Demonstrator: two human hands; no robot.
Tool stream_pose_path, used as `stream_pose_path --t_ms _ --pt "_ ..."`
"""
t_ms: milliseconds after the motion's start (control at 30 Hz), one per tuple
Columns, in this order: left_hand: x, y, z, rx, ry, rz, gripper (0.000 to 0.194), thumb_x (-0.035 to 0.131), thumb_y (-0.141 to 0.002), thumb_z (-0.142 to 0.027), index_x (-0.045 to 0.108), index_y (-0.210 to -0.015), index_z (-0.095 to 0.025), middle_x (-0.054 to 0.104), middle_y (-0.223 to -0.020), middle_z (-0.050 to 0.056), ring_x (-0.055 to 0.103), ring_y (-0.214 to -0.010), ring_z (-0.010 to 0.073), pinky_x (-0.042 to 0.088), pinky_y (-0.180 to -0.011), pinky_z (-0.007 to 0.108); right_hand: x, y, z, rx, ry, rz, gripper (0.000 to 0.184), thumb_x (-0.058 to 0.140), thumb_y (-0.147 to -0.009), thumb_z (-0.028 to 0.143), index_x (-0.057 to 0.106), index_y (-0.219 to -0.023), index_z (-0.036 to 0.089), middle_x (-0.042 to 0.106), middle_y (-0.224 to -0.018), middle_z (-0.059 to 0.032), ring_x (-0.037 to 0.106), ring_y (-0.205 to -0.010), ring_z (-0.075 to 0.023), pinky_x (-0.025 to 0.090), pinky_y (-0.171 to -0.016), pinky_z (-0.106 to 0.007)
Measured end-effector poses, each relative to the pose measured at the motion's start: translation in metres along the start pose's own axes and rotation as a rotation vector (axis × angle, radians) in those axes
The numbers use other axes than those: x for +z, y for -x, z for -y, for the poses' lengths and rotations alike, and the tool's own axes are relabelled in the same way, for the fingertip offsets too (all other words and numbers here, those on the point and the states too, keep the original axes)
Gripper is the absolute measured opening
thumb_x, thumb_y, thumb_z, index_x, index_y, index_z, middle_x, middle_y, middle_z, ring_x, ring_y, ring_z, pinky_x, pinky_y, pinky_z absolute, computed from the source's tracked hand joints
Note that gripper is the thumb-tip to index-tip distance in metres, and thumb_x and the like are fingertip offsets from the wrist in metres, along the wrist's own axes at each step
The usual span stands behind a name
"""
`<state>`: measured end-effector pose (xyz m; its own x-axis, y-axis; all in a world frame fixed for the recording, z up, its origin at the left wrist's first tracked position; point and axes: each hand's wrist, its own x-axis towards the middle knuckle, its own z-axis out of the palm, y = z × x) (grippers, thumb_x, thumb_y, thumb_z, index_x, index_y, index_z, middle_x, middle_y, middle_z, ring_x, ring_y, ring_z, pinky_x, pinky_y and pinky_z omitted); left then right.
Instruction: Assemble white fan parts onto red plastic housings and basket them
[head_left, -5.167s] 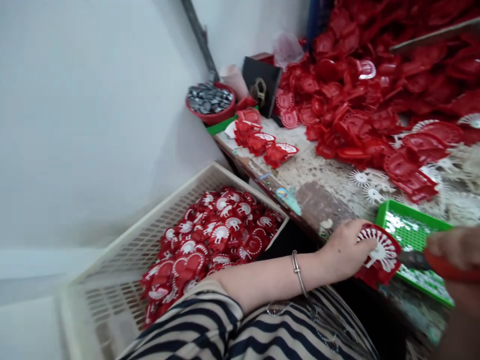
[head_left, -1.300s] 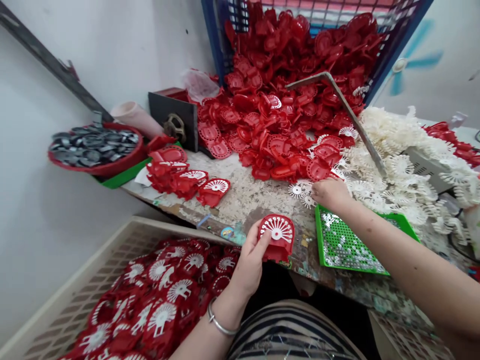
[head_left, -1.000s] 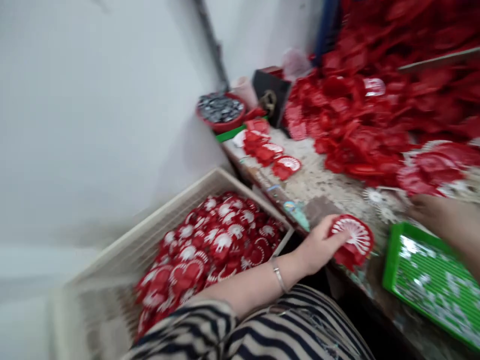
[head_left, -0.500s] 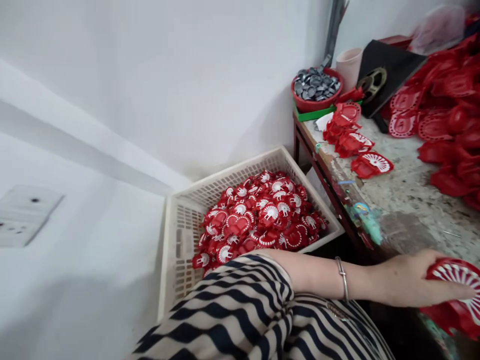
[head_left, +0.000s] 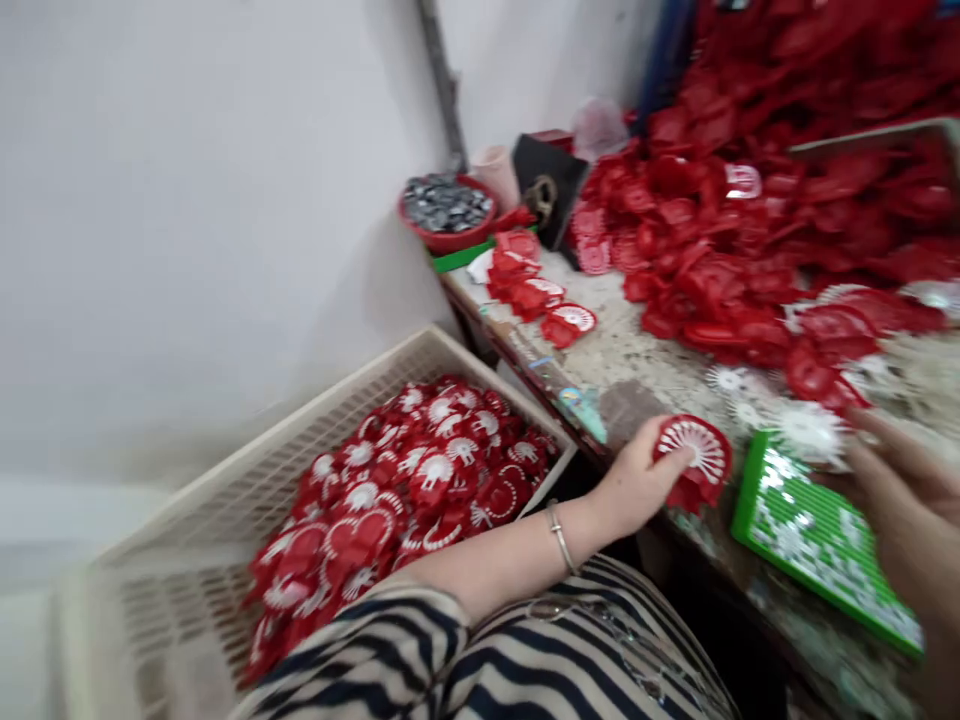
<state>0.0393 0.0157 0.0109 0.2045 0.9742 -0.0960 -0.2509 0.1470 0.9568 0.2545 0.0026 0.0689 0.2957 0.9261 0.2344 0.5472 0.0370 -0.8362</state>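
My left hand (head_left: 641, 478) is closed on a red plastic piece (head_left: 694, 465) with a white fan-shaped insert, held at the table's front edge. The thumb lies across the white ribs. At the right edge, my right hand (head_left: 911, 500) reaches over a green ribbed tray (head_left: 817, 540) scattered with small shiny silvery bits. Its fingers look spread and somewhat blurred, with nothing visible in them. Close to its fingertips are loose white fan-shaped pieces (head_left: 810, 432) and a red piece (head_left: 814, 375).
A cream plastic basket (head_left: 172, 490) full of finished-looking red and white pieces (head_left: 435, 470) stands left of the table. A few red pieces (head_left: 568, 323) lie near the table edge. Behind are a red bowl of grey metal parts (head_left: 448, 205), a pink cup (head_left: 496, 178) and a large red heap (head_left: 720, 240).
The view has swung right, bringing my right hand, the green tray and the white pieces into sight. My left hand still holds the red piece with the white fan.
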Motion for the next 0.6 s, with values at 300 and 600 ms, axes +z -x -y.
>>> stream_pose_path --t_ms 300,600 --pt "0.024 0.006 -0.008 0.040 0.036 -0.013 0.042 0.057 -0.090 -0.037 0.048 -0.127 -0.018 0.063 -0.125 0.008 0.059 -0.114 0.0180 0.042 -0.104 0.032 0.051 0.047 0.011 -0.348 0.205 -0.030 0.038 0.050 -0.092 0.030 0.059 -0.128 0.018 0.070 -0.094 -0.0085 0.066 -0.080 -0.0177 0.056 -0.080 -0.034" --pt "0.036 -0.010 -0.013 -0.008 -0.019 -0.057 0.037 0.057 -0.089 -0.030 0.053 -0.123 -0.016 0.065 -0.120 0.009 0.061 -0.107 0.0187 0.046 -0.097 0.032 0.049 0.041 0.001 -0.171 0.132 0.014 0.044 0.050 -0.090 0.034 0.055 -0.127 0.012 0.067 -0.085 -0.0061 0.063 -0.070 -0.0156 0.054 -0.071 -0.031"
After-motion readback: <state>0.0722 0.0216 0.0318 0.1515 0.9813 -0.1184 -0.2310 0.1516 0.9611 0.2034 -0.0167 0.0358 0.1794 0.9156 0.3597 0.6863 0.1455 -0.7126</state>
